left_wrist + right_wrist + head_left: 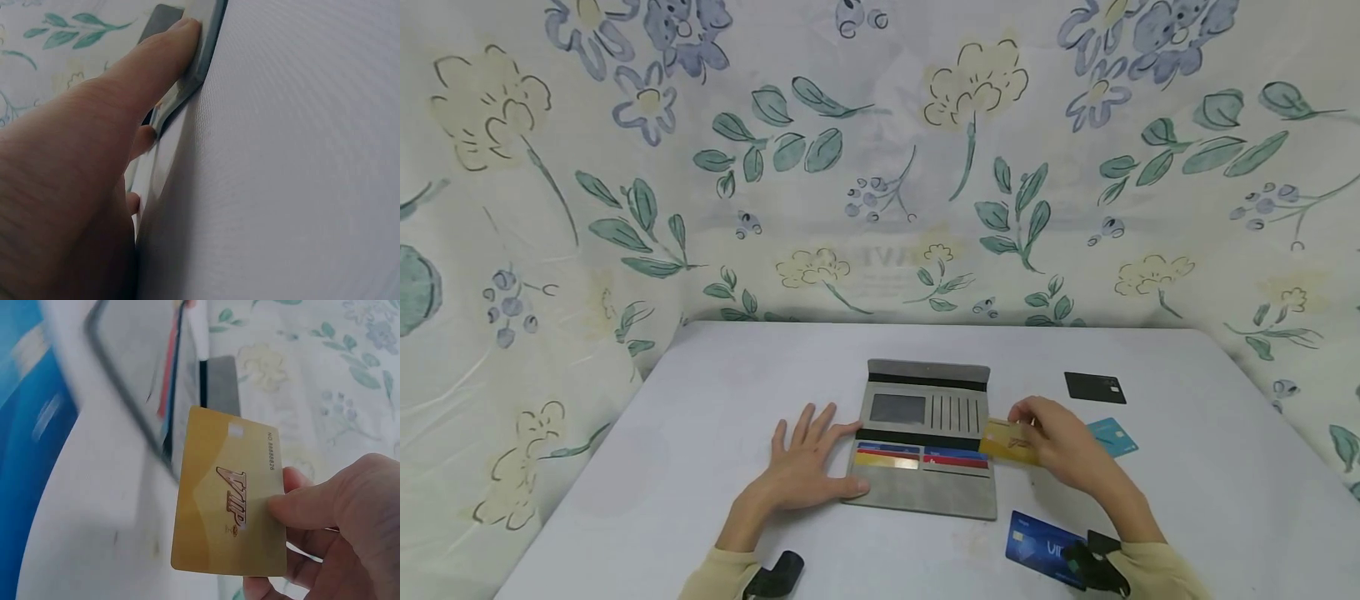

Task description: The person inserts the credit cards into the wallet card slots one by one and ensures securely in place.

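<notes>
Right of open grey wallet (936, 493): black card (1095, 387), teal card (1117, 437), nearer blue card (1037, 547). Pinching gold VIP card (215, 500) at wallet's right edge with right hand (1062, 437), partly hiding teal card; touching wallet's left side with left hand (802, 477), fingers spread.

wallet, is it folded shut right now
No, the wallet lies spread open on the white table, its inner cards showing.

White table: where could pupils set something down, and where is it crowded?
Bare: the table left of the left hand, and its right margin beyond the black card and teal card. Crowded: between wallet and those cards, where the right hand holds the gold card; blue card nearby.
</notes>
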